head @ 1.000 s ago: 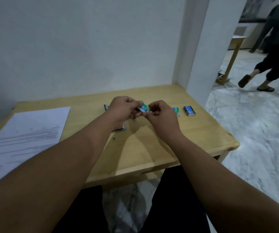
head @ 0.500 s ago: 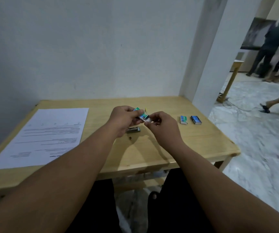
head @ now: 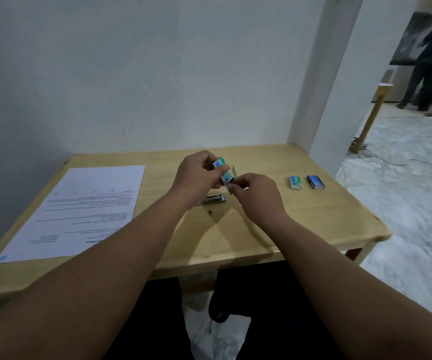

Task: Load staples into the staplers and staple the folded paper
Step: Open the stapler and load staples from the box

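My left hand [head: 199, 175] holds a small green and blue staple box [head: 224, 170] above the middle of the wooden table [head: 313, 224]. My right hand [head: 255, 193] pinches at the box's lower end, fingers closed on its inner tray or a strip of staples; which one is too small to tell. Below my left hand a metal stapler [head: 213, 199] lies flat on the table. A printed sheet of paper [head: 79, 211] lies unfolded at the table's left.
Two more staple boxes, a green one [head: 295, 182] and a dark blue one [head: 315, 182], lie at the right of the table. A small dark speck [head: 210, 212] sits near the stapler. A white pillar [head: 331, 87] stands behind the right corner. People stand far right.
The view has tilted up, so the table sits lower in frame. Both hands stay together on the staple box, which has lifted slightly and looks more open.
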